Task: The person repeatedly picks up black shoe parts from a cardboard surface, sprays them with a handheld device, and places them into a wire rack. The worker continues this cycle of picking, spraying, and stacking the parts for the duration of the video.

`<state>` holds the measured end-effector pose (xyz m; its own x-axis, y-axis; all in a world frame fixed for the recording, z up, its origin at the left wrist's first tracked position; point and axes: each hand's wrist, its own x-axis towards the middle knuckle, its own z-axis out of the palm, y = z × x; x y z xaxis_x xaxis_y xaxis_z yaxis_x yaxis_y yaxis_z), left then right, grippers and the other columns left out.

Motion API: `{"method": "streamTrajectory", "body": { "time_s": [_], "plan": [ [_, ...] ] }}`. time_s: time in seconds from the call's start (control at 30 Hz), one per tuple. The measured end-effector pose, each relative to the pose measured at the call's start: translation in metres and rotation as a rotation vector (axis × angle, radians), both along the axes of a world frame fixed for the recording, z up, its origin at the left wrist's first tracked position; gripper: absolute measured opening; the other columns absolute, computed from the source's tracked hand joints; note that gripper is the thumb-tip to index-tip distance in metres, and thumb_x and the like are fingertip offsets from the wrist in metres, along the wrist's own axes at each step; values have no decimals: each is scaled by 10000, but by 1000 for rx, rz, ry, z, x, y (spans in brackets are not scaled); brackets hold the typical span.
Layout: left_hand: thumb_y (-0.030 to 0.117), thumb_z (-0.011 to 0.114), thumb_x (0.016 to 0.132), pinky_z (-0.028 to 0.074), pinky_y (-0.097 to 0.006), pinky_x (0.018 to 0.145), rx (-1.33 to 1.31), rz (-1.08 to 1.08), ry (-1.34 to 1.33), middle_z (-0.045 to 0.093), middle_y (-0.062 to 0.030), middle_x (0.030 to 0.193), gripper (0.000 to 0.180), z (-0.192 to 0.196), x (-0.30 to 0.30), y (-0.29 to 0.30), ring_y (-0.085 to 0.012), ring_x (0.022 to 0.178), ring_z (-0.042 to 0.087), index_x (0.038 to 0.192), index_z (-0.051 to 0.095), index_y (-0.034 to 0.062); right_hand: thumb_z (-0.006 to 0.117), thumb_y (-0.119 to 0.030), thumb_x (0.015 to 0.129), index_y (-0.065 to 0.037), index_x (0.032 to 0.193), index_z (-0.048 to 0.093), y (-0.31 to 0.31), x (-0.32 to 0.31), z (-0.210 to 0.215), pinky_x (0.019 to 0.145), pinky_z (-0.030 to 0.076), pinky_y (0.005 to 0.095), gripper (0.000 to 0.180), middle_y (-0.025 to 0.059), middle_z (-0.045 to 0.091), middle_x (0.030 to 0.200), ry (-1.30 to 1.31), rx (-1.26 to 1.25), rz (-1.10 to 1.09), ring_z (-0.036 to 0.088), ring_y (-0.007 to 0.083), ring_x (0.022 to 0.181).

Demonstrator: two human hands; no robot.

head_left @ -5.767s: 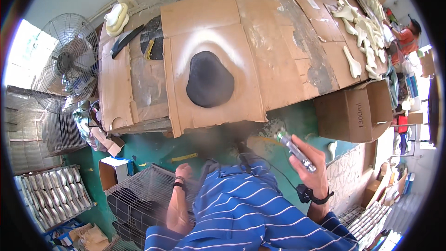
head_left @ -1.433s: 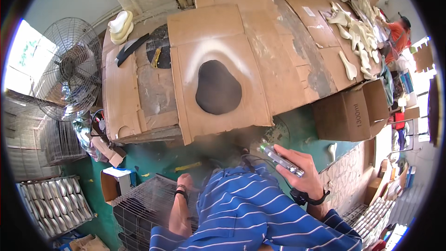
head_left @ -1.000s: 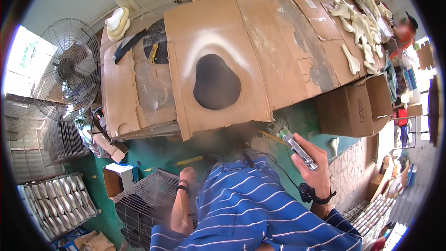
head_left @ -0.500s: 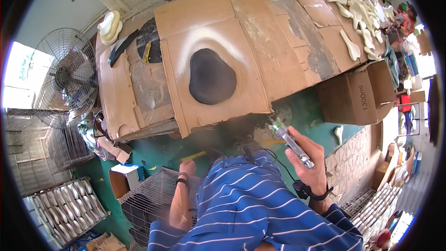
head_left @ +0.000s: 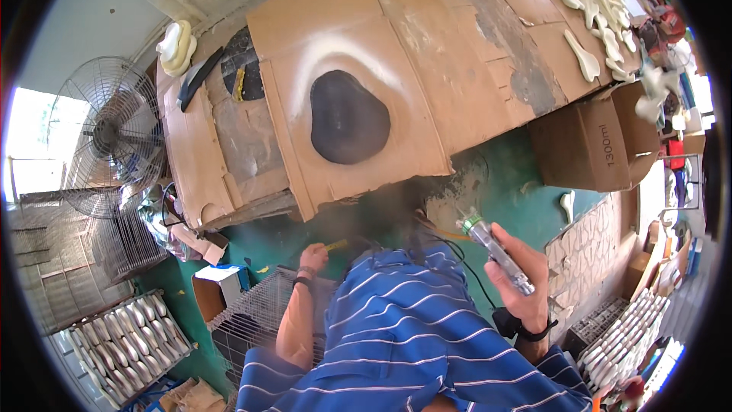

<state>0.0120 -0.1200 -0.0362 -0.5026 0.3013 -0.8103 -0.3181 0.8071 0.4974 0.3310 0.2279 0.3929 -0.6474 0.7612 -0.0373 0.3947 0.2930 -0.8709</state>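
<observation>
Spray gun [head_left: 494, 250] sits gripped in the right hand [head_left: 521, 275], nozzle up, below the black oval piece [head_left: 348, 117] on the cardboard-covered counter [head_left: 473, 46]. Left hand [head_left: 313, 256] reaches down by the wire cage [head_left: 255, 317]; its grip I cannot tell. Spraying looks paused; next calls for re-aiming.

Fan [head_left: 107, 137] left of cardboard-covered table [head_left: 427, 53]

We stand in a workshop; a cardboard-covered bench [head_left: 427, 53] fills the upper frame; a standing fan [head_left: 107, 137] at left; racks of pale parts [head_left: 126, 339] lower left.
</observation>
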Motion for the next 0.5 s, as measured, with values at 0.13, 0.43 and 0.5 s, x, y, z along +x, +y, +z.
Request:
{"method": "streamTrajectory", "body": {
  "time_s": [0.13,0.43,0.5],
  "plan": [
    [174,679,939,597,-306,646,155,-61,186,725,-63,898,301,15,-16,52,-157,760,714,1203,681,31,749,45,771,-12,1333,643,3,14,2,652,498,324,575,162,679,873,-67,9,78,640,266,697],
    [216,761,877,539,-371,725,371,33,913,680,-65,851,216,42,-62,246,-206,800,675,1040,698,89,745,23,783,37,1329,627,15,36,-9,685,503,316,559,187,686,913,-92,-28,-103,651,272,733],
    [229,798,829,539,-405,760,152,-59,990,648,-69,903,280,48,-61,270,-257,857,660,1074,695,144,745,33,779,25,1336,626,18,38,-13,687,505,319,570,185,689,924,-59,-41,-63,651,279,735]
  ]
}}
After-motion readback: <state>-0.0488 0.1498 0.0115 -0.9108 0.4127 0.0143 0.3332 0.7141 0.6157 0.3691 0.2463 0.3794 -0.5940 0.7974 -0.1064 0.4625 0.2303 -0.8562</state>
